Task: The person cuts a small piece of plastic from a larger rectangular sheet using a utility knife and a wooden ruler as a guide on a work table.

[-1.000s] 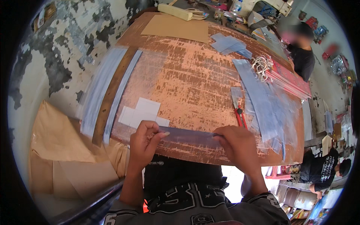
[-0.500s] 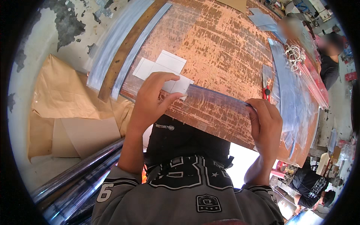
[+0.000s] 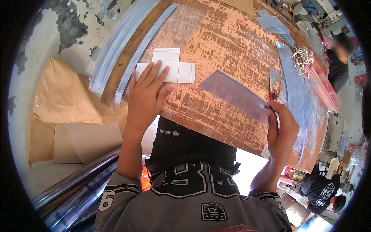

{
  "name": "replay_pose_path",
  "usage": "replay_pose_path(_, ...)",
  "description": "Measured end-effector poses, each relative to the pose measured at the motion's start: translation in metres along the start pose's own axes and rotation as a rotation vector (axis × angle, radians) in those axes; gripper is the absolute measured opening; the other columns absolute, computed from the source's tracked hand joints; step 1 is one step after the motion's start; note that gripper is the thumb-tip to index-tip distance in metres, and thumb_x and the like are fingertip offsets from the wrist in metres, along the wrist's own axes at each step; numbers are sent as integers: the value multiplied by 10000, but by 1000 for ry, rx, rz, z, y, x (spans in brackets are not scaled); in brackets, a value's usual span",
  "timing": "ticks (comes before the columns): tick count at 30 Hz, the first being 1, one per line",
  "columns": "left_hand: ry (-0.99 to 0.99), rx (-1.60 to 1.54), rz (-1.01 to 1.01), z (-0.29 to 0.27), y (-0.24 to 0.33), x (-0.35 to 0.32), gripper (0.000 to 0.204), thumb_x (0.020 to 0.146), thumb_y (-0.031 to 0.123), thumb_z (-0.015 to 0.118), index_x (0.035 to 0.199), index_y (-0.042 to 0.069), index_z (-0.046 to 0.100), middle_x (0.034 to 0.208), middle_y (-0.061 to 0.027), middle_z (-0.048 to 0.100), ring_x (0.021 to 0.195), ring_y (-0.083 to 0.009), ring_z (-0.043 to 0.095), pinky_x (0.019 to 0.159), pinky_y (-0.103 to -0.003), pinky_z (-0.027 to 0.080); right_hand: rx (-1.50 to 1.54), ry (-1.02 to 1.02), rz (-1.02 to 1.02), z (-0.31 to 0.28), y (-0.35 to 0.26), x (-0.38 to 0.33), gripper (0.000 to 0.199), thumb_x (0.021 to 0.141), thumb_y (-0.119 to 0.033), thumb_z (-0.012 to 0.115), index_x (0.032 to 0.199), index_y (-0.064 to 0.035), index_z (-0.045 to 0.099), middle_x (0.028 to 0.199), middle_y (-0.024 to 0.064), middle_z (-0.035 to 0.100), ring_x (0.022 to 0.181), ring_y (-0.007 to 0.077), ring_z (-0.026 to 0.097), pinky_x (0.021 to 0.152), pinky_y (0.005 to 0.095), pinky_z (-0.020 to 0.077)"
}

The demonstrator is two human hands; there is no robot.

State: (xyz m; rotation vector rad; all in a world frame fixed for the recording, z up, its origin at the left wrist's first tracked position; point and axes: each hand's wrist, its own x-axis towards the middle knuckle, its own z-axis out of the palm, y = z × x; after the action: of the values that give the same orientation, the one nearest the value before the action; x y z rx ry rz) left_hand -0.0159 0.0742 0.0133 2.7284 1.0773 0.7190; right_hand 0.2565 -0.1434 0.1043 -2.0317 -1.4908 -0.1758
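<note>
My left hand [image 3: 147, 89] lies with its fingers spread on a white card template [image 3: 166, 55], pieced from rectangles with thin lines along their edges. The template rests flat on the worn brown tabletop [image 3: 232, 42], and part of it is hidden under my fingers. Between the thumb and fingers of my right hand [image 3: 283, 121] is the right end of a clear bluish plastic sheet [image 3: 235, 92]. Its other end extends leftward over the board, apart from the template.
A wooden strip [image 3: 131, 46] lies on long plastic sheets at the left. A red-handled cutter [image 3: 273, 92], more plastic sheets [image 3: 290, 89] and white cord [image 3: 303, 57] are at the right. Brown paper [image 3: 73, 92] and shiny rolls [image 3: 81, 193] stand beside the table. Other people work at right.
My left hand has let go of the plastic sheet and now presses on the template, which has turned straighter. My right hand has shifted slightly right with the sheet, whose free end has swung away.
</note>
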Motion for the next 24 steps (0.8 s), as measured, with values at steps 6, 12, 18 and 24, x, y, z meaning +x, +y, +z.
replay_pose_path(6,120,-720,-32,-5,42,2,453,1051,246,700,1441,18,665,1442,-202,683,1376,-349,631,1181,-498,444,-12,-14,-37,2,2,-5,140,927,-50,738,1067,-55,731,925,155,727,842,376,691,749,445,522)
replay_pose_path(12,189,-1034,-124,2,76,-13,355,1066,73,661,1378,-97,676,1343,-207,744,1248,-241,708,1073,-347,529,-51,-68,-104,7,2,-9,186,890,-62,763,1075,-73,747,912,131,731,840,361,694,752,446,527)
replay_pose_path(18,241,-987,-143,7,86,-19,310,1056,18,663,1338,-108,697,1296,-214,762,1186,-224,729,1030,-333,556,-83,-76,-121,6,-5,-8,180,896,-88,772,1076,-88,755,912,114,726,850,347,691,755,460,525)
replay_pose_path(24,271,-970,-108,14,87,-19,311,1040,-26,669,1337,-113,693,1296,-223,759,1169,-222,730,1020,-323,564,-90,-57,-116,6,-4,-9,177,904,-98,776,1080,-88,758,919,111,721,841,344,678,749,462,521)
